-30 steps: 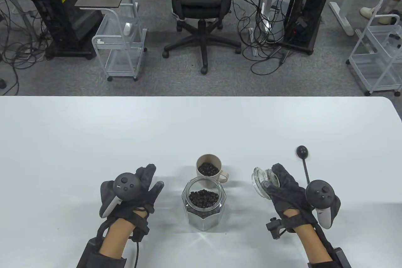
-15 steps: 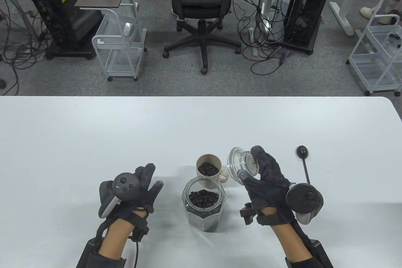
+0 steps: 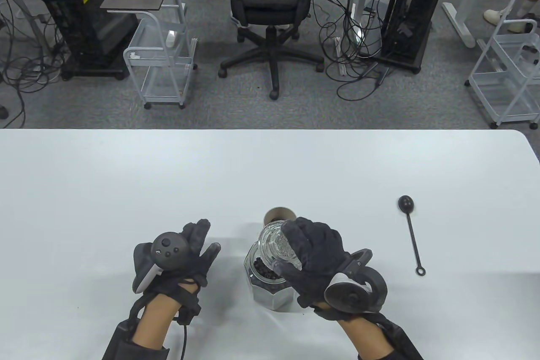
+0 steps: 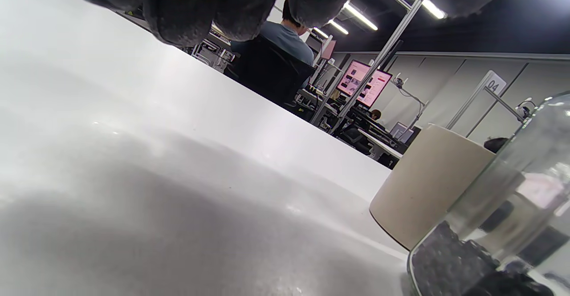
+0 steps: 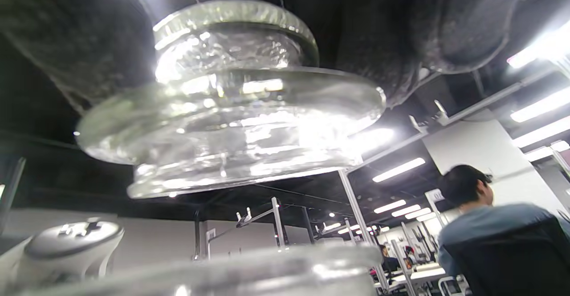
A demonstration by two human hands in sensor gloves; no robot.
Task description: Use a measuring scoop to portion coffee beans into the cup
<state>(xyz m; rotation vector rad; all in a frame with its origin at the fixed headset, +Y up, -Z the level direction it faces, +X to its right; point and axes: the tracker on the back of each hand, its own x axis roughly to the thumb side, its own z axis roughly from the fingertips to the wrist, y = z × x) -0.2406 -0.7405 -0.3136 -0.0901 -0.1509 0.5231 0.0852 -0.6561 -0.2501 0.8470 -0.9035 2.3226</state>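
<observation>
A: What has just changed? The right hand (image 3: 314, 265), gripping the clear ribbed glass lid (image 3: 276, 246) between fingers and thumb, has swung in from the table's right side and now holds it over the mouth of the faceted clear glass jar of dark coffee beans (image 3: 270, 284).

B: So the scooping looks finished?

A: I judge so. The beige handled cup (image 3: 276, 213) sits just behind the jar, and a second ago it plainly had beans in it; now the lid and hand cover most of it. The black long-handled measuring scoop (image 3: 411, 229) lies alone on the white table (image 3: 126, 174), well to the right, and nobody is touching it.

B: And the left hand (image 3: 179, 256)?

A: It rests on the table left of the jar, fingers spread and relaxed, holding nothing, just where it was.

B: Is the lid seated?

A: The table view can't say, since the hand hides the jar's rim. The right wrist view settles it: a gap shows between the lid's (image 5: 231, 104) underside and the jar rim (image 5: 267, 265) below, so it hangs above, not touching.

B: Anything from the left wrist view?

A: Only there do you see the cup's (image 4: 427, 184) side wall standing right beside the jar (image 4: 494, 225), with beans piled at its base.
</observation>
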